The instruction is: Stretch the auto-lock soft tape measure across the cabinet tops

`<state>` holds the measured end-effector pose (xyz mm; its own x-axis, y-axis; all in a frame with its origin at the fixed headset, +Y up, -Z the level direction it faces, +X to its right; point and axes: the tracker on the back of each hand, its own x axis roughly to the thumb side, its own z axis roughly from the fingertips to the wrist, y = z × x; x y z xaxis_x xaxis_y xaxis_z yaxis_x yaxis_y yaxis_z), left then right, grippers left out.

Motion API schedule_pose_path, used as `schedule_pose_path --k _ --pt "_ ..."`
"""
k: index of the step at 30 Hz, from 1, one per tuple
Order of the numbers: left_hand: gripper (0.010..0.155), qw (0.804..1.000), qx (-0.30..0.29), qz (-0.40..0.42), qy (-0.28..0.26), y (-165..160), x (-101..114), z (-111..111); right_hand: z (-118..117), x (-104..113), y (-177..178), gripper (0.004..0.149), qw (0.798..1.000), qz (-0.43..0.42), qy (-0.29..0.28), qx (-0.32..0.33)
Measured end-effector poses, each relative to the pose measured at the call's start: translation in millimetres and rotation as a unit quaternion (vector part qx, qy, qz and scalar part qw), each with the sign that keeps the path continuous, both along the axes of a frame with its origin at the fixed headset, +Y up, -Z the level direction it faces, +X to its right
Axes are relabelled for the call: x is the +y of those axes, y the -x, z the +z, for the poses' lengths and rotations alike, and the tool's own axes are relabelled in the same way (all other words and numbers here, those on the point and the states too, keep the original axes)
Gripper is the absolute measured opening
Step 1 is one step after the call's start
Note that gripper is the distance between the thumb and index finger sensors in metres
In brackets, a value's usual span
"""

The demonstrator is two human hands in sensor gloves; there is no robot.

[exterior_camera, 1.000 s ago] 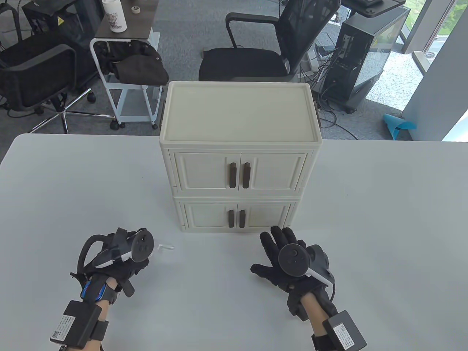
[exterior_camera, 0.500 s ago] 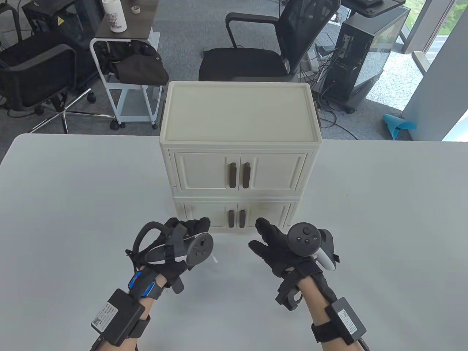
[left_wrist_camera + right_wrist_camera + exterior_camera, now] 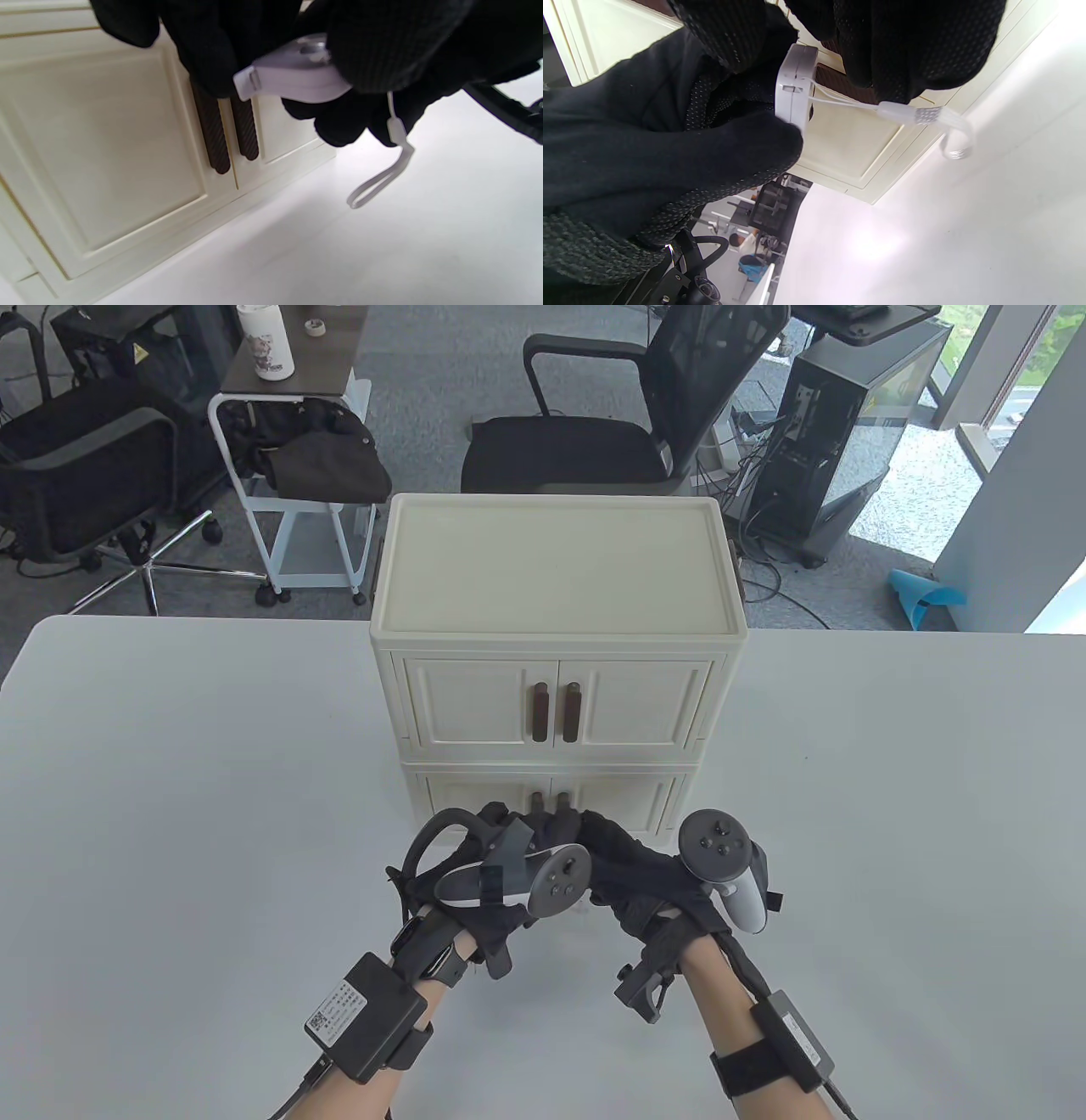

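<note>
The white tape measure case (image 3: 297, 78) is off the table, in front of the lower cabinet's doors (image 3: 106, 148). My left hand (image 3: 519, 821) grips it; its tape tab (image 3: 244, 82) sticks out toward the brown door handles. My right hand (image 3: 607, 836) meets the left, and its fingers (image 3: 729, 29) close on the case (image 3: 793, 84) from the other side. A white lanyard loop (image 3: 382, 178) hangs from the case. In the table view the hands hide the case. The two stacked cream cabinets have a bare flat top (image 3: 556, 560).
The white table (image 3: 170, 772) stretches left and right of the cabinets. Beyond its far edge stand a black office chair (image 3: 594, 432), a white cart (image 3: 288, 475) and a computer tower (image 3: 848, 424).
My left hand lifted the tape measure from the table at the left and carried it right, to the lower cabinet doors. My right hand moved left, turned and met it on the case.
</note>
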<state>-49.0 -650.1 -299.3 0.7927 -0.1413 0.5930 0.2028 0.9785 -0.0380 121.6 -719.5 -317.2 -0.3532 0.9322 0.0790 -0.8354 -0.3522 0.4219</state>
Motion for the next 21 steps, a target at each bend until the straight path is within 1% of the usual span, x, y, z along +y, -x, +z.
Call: schedule_pose_path --k 5,9,12,14,18,21 --pt "0.089 1.000 -0.002 -0.002 0.002 -6 -2 -1 -1 -3 4 0.067 1.000 -0.004 0.013 -0.007" --pt "0.091 1.000 -0.002 -0.004 -0.001 -10 -3 -1 -1 -6 6 0.070 0.999 -0.001 0.023 -0.023" --pt "0.091 1.000 -0.003 0.000 -0.002 -11 -3 0 -1 -7 7 0.068 0.998 -0.009 0.028 -0.049" --pt "0.091 1.000 -0.003 0.002 -0.004 -11 -4 1 -1 -7 6 0.066 0.998 -0.009 0.033 -0.055" --pt "0.094 1.000 0.000 0.000 -0.001 -4 -5 4 0 -7 4 0.064 0.998 -0.010 0.036 -0.058" --pt "0.091 1.000 0.011 0.008 -0.003 8 -9 5 0 -4 -3 0.058 0.997 -0.014 0.033 -0.063"
